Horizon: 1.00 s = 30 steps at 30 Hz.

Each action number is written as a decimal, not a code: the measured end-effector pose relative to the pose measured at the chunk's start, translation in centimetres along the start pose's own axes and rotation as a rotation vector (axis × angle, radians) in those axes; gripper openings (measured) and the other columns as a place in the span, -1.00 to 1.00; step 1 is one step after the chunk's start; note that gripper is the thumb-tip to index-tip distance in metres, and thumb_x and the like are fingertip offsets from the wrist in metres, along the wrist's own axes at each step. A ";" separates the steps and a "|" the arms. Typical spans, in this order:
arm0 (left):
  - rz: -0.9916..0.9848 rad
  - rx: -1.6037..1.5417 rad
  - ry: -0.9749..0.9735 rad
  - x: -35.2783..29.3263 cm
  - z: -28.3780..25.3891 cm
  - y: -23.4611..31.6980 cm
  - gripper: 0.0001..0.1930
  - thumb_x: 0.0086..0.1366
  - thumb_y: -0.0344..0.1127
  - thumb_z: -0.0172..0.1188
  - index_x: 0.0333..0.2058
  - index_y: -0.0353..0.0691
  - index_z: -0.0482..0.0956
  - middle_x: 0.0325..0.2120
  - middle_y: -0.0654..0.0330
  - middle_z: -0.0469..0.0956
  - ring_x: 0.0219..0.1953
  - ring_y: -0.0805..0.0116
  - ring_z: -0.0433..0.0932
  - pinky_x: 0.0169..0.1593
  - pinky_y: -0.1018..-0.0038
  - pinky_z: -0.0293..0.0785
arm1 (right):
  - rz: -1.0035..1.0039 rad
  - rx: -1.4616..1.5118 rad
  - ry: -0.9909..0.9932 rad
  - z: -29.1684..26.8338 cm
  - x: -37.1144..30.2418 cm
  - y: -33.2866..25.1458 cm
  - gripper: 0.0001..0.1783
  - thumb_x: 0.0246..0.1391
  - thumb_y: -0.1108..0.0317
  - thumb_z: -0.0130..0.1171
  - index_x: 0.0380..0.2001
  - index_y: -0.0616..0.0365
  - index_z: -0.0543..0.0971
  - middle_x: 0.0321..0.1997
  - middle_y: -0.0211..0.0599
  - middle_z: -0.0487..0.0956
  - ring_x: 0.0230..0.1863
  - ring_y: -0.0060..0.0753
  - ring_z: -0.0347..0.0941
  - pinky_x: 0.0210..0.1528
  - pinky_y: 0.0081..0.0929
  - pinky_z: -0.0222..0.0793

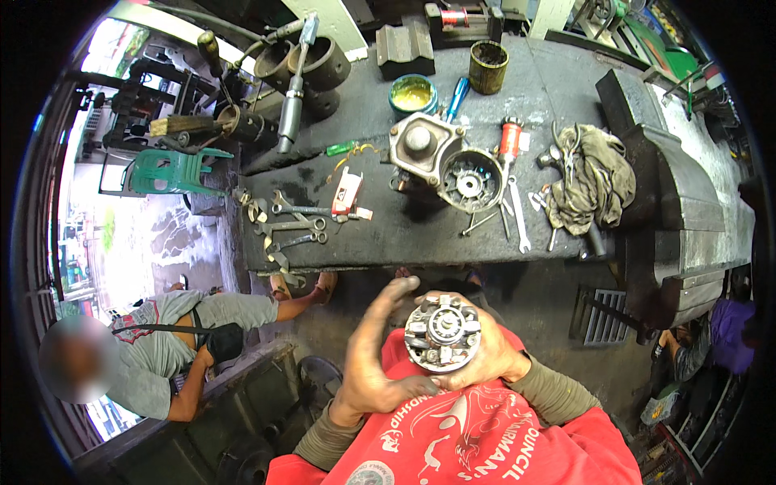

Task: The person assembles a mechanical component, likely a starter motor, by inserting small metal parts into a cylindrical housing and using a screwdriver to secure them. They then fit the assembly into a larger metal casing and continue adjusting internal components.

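Observation:
Close to my chest, my right hand (495, 353) wraps round a round metal motor part (442, 332) with a bearing at its centre and block-like pieces around it. Its round face points upward. Beside the part, on its left, my left hand (373, 356) is open, with fingers and thumb spread apart. The left thumb reaches to the part's lower edge; whether it touches is unclear. On the bench (388, 242) ahead sits a cast metal housing (416, 149) with a round open end (470, 183).
Left on the bench lie several wrenches (299, 225) and a small white-and-red box (347, 192). A wrench (518, 218), red-capped bottle (510, 140) and crumpled rag (594, 179) lie right. Behind stand a grease tub (413, 95) and tin (488, 68). A person (174, 347) is at left.

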<state>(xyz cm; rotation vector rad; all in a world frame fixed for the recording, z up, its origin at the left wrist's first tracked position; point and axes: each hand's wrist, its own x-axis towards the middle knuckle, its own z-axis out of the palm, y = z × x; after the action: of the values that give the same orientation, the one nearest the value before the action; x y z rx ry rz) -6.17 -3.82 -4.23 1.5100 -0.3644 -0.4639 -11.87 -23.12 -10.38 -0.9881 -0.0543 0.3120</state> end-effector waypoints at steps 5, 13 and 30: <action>-0.213 -0.253 -0.011 1.2 1.3 -1.5 0.17 -0.24 -0.25 0.75 0.39 -0.42 0.33 0.39 -0.06 0.38 0.39 0.19 0.40 0.47 0.26 0.27 | 0.071 -0.124 -0.018 0.0 1.1 -0.4 0.14 -0.35 0.37 0.75 0.33 0.25 0.33 0.24 -0.19 0.58 0.23 -0.39 0.52 0.34 -0.29 0.45; -0.038 -0.318 0.173 2.4 -2.8 -5.0 -0.07 -0.21 -0.36 0.75 0.19 -0.36 0.46 0.17 0.02 0.55 0.18 0.25 0.56 0.32 0.30 0.48 | -0.159 -1.393 -0.225 0.2 2.9 -9.6 -0.07 0.18 0.04 0.49 0.42 0.39 0.36 0.29 0.28 0.58 0.23 0.23 0.60 0.29 -0.03 0.52; 0.132 0.180 0.306 9.6 -7.5 -16.2 -0.14 -0.18 -0.49 0.70 0.15 -0.23 0.45 0.16 0.06 0.55 0.16 0.21 0.58 0.27 0.27 0.54 | -0.281 -1.795 0.185 -17.1 24.0 -15.9 -0.63 0.01 0.45 0.38 -0.05 0.00 0.68 -0.11 -0.17 0.54 -0.04 0.09 0.58 0.00 -0.05 0.55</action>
<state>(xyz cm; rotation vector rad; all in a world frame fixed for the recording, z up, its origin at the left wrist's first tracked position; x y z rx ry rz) 4.82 -2.22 -21.21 1.6906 -0.2677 -0.0936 17.98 -38.30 -8.95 -2.7434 -0.3376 -0.2049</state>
